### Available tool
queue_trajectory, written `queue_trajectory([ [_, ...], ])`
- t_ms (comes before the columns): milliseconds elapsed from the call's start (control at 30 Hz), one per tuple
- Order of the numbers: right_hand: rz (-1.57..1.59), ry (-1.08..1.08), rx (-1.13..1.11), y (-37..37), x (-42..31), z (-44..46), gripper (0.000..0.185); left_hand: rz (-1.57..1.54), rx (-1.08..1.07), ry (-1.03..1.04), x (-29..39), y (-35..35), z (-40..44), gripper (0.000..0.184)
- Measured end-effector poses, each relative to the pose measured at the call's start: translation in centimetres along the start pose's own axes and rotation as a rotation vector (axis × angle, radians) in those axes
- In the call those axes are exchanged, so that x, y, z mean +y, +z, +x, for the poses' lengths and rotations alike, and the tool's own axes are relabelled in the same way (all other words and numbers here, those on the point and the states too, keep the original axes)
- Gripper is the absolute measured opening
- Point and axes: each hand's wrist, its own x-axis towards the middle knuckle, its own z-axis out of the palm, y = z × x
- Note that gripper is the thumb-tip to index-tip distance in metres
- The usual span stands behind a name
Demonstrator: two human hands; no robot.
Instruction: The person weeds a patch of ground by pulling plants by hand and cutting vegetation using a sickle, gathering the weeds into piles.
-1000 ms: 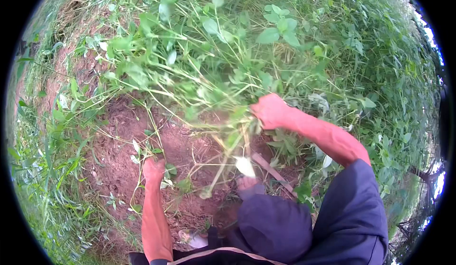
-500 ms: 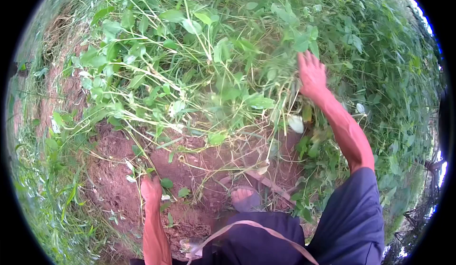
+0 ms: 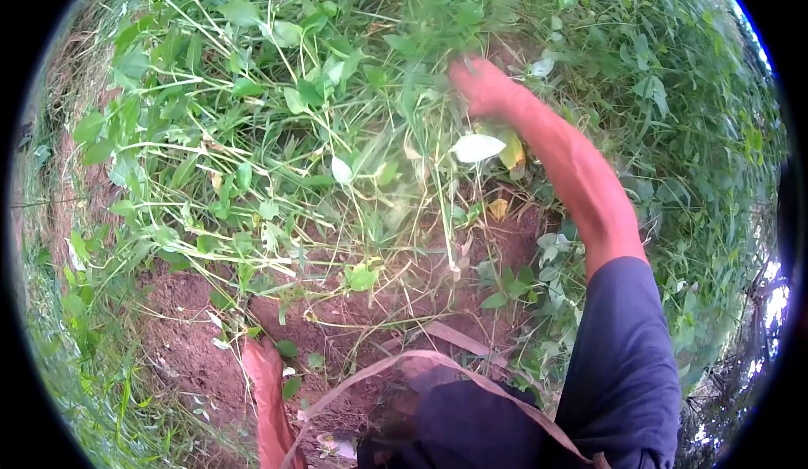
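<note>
Where the tan fabric strap arcs: six o'clock, nearest, over dark clothing.
Left hand: between seven and eight o'clock, low by reddish-brown crumbly soil; small green leaf off its two o'clock; cannot tell if fingers hold anything.
Long, pale-green, broad-leaved stems: tangled, nine through twelve o'clock, beyond soil.
Right hand: one o'clock, farthest, blurred among foliage; grip cannot be told.
Step, judged: gathering stems.
Next move, judged: calls for firm finger closure, low on stems.

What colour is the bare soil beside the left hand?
The soil is reddish-brown, seen best in the head view.
</note>
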Motion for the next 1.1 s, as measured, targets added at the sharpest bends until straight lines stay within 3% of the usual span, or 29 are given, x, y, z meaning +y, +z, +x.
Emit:
queue_trajectory([
  [33, -0.228, -0.109, 0.137, 0.9, 0.2, 0.2, 0.059, -0.007, 0.009, 0.005, 0.5, -0.2, 0.2, 0.036],
  [67, -0.233, -0.114, 0.146, 1.0, 0.5, 0.2, 0.059, -0.031, 0.019, 0.008, 0.9, -0.4, 0.1, 0.035],
  [133, -0.224, -0.115, 0.137, 1.1, -0.1, -0.2, 0.062, -0.049, 0.03, 0.001, 0.6, -0.5, -0.1, 0.034],
  [167, -0.26, 0.024, 0.022, 1.3, -0.4, 0.3, 0.061, -0.02, 0.019, -0.018, 0.4, -0.2, 0.1, 0.034],
  [200, -0.257, 0.023, 0.017, 1.6, -0.4, 0.0, 0.061, 0.009, 0.003, -0.035, 0.4, -0.2, 0.2, 0.034],
  [300, -0.125, -0.025, 0.172, 1.3, 0.5, -0.7, 0.059, 0.002, -0.005, -0.058, 1.3, -0.5, 0.0, 0.035],
  [400, 0.292, 0.06, 0.35, 4.5, 2.4, 0.6, 0.052, 0.032, -0.008, -0.089, 0.9, -0.6, 0.2, 0.034],
  [433, 0.41, 0.21, 0.254, 4.9, 2.4, 1.3, 0.043, 0.04, -0.009, -0.046, 0.8, -0.5, 0.2, 0.034],
  [467, 0.413, 0.211, 0.258, 5.4, 2.6, 0.7, 0.043, 0.051, -0.011, 0.0, 0.6, -0.5, 0.3, 0.035],
  [500, 0.057, 0.039, 0.245, 4.8, 2.2, -0.3, 0.039, 0.052, -0.006, 0.003, 0.6, -0.5, 0.3, 0.035],
  [600, -0.208, -0.167, 0.499, 5.1, 1.5, -1.6, 0.029, 0.046, 0.013, 0.013, 0.8, -0.6, 0.4, 0.032],
  [633, 0.428, 0.012, 0.346, 5.0, 0.7, -2.0, 0.027, 0.058, 0.015, 0.017, 0.8, -0.7, 0.3, 0.033],
  [733, 0.816, 0.165, 0.24, 1.5, -3.7, -7.1, 0.021, 0.063, -0.031, -0.04, 1.3, -1.1, 0.4, 0.034],
  [800, 0.443, 0.157, 0.248, 1.4, -4.4, -8.6, 0.017, 0.06, -0.043, -0.063, 1.2, -1.2, 0.3, 0.035],
  [900, 0.327, 0.453, -0.285, 1.1, -5.8, -11.2, 0.026, 0.001, 0.008, 0.002, 1.5, -1.8, 0.0, 0.035],
  [1000, 0.096, 0.155, -0.035, 5.5, -7.5, -17.7, 0.02, -0.028, 0.012, 0.065, 0.7, -1.0, 0.4, 0.036],
  [1033, 0.229, 0.213, -0.198, 7.4, -6.5, -19.3, 0.012, -0.018, -0.005, 0.035, 1.0, -1.4, 0.3, 0.037],
  [1100, 0.284, -0.053, -0.162, 8.5, -9.6, -23.4, 0.007, -0.014, -0.033, 0.007, 1.7, -2.4, -0.2, 0.038],
])
